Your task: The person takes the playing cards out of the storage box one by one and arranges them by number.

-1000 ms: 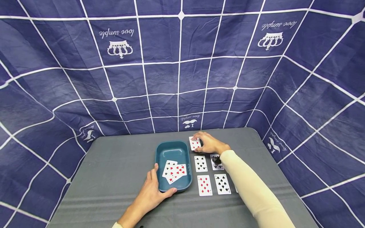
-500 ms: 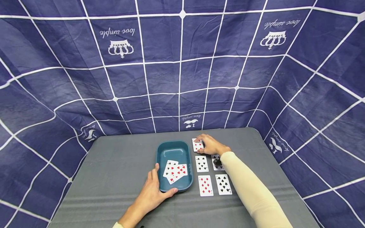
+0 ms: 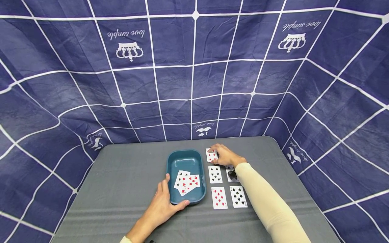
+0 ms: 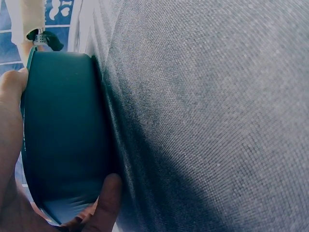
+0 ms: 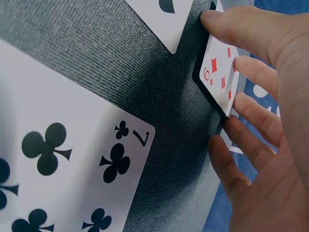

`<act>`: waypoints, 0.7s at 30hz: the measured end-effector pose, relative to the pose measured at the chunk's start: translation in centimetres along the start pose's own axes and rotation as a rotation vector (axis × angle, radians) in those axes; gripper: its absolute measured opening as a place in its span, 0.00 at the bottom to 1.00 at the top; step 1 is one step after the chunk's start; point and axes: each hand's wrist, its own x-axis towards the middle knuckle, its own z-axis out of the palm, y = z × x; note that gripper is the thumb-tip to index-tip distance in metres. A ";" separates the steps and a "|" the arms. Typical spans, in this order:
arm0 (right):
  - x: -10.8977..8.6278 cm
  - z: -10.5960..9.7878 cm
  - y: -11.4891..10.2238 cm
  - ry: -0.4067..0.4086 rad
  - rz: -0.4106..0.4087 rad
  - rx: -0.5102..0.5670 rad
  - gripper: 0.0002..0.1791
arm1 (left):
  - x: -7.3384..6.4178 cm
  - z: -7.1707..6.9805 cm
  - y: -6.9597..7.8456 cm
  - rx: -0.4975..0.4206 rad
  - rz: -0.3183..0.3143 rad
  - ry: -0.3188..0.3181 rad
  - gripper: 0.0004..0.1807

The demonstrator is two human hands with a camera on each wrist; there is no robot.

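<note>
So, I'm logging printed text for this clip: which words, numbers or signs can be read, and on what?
"love simple", upside down, repeated on the blue cloth.
"I", beside a heart and moustache, lower on that cloth.
"7", on the clubs card.
"6" or "9", cannot tell which, on the diamonds card the right hand touches.
Numbers on the other cards: too small to read.

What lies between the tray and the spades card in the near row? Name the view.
The head view shows a face-up diamonds card between the tray and that spades card.
</note>
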 end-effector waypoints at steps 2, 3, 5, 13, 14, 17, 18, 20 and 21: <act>0.0 -0.1 -0.1 0.001 0.002 0.003 0.32 | 0.0 -0.1 0.0 0.001 0.000 0.000 0.82; 0.0 -0.1 -0.1 0.002 0.001 0.001 0.32 | 0.0 -0.1 0.1 0.001 -0.001 0.000 0.82; -0.1 -0.1 -0.2 0.001 0.001 0.003 0.32 | 0.0 -0.1 0.1 0.000 -0.002 -0.002 0.82; -0.1 0.2 -0.1 0.017 -0.014 -0.016 0.32 | -0.1 0.0 0.1 0.005 0.008 0.006 0.82; -0.1 0.2 -0.1 0.018 -0.013 -0.013 0.32 | -0.2 0.0 0.1 0.006 0.009 0.007 0.81; 0.0 0.2 0.0 0.026 -0.017 -0.014 0.33 | -0.1 0.0 0.0 0.010 0.015 0.008 0.81; 0.0 0.2 0.0 0.027 -0.018 -0.016 0.33 | -0.1 0.0 0.0 0.010 0.017 0.009 0.81; 0.1 0.1 0.0 0.033 -0.023 -0.018 0.34 | -0.1 0.0 -0.1 0.010 0.019 0.012 0.81; 0.1 0.1 -0.1 0.035 -0.024 -0.019 0.34 | -0.1 0.0 -0.1 0.009 0.021 0.013 0.81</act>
